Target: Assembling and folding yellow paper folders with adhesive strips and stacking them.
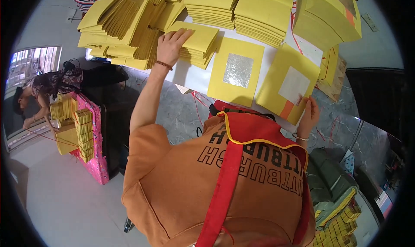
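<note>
White table (194, 76) is carrying fanned stacks of yellow paper sheets (129, 26). Left hand (170, 46) is lying on a small yellow stack (201, 41), fingers spread flat. Right hand (309, 113) is pinching the near edge of a yellow sheet with white square (288, 89). Risk: pulling it may be dragging the neighbouring foil-square sheet (235, 72) askew.

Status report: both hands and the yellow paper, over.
Left hand flat on a yellow paper stack. Right hand pinching the orange-striped sheet. Nothing obstructing.
</note>
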Tool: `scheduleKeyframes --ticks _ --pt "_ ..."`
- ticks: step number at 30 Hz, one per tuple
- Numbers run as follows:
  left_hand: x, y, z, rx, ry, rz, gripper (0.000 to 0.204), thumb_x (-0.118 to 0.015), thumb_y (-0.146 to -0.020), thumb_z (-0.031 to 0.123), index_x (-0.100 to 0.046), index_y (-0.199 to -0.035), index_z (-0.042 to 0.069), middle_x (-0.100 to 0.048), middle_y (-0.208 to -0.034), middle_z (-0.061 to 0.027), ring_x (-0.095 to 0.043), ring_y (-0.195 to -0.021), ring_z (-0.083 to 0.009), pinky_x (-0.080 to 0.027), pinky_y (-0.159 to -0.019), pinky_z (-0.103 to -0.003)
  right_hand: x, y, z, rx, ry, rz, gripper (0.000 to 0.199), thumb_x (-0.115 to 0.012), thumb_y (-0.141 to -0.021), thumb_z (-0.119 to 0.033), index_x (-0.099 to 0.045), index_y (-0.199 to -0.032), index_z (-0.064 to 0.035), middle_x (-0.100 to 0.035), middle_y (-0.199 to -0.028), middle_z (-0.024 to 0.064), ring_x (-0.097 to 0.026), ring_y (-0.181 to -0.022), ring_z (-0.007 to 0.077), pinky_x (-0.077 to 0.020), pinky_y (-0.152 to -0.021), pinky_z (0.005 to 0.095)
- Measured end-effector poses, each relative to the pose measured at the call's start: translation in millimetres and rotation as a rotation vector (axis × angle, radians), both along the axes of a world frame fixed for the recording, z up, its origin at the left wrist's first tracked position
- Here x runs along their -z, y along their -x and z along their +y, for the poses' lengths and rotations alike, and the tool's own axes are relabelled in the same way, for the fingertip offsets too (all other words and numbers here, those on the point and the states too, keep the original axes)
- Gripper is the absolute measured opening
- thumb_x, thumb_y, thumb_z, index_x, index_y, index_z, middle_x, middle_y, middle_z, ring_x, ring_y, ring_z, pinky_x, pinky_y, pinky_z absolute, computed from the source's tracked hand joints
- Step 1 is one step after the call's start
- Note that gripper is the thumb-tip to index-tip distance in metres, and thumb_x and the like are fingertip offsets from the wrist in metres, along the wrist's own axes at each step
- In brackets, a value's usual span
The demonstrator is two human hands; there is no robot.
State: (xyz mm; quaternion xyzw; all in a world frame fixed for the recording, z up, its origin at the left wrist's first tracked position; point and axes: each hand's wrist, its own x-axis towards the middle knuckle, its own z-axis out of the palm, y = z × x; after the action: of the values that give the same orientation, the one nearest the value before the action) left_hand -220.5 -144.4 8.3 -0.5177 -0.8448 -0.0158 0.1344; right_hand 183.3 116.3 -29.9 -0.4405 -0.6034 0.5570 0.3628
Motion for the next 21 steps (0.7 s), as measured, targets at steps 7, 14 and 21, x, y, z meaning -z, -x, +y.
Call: scheduleKeyframes --ticks 7,14,21 --pt "43 -4 -16 -0.089 -0.047 -0.065 0.066 -0.051 -0.069 -0.002 -0.045 -0.128 0.027 -0.047 -0.127 -0.0025 -0.046 -0.108 -0.0244 -0.034 -0.089 -0.042 -2 0 1 -0.05 0.032 0.011 0.023 -0.05 -0.091 -0.011 -0.055 -0.11 0.0009 -0.06 -0.101 0.0064 -0.056 -0.09 0.0107 -0.0436 -0.08 0.0231" --pt "32 3 -15 -0.082 -0.003 -0.178 0.073 -0.054 -0.066 -0.002 -0.041 -0.131 0.028 -0.042 -0.131 -0.003 -0.04 -0.113 -0.0265 -0.03 -0.093 -0.041 2 -6 0 -0.068 -0.013 -0.022 0.023 -0.051 -0.09 -0.013 -0.057 -0.108 0.0004 -0.06 -0.102 0.007 -0.055 -0.091 0.0117 -0.0433 -0.08 0.0237" --pt "-12 1 -7 -0.035 0.082 -0.229 0.079 -0.058 -0.06 0.005 -0.036 -0.134 0.027 -0.039 -0.133 -0.0075 -0.037 -0.119 -0.0287 -0.027 -0.097 -0.044 -1 -12 4 -0.119 -0.323 -0.261 0.02 -0.055 -0.086 -0.012 -0.06 -0.103 -0.0035 -0.06 -0.105 0.0102 -0.053 -0.104 0.0228 -0.0397 -0.089 0.0331"
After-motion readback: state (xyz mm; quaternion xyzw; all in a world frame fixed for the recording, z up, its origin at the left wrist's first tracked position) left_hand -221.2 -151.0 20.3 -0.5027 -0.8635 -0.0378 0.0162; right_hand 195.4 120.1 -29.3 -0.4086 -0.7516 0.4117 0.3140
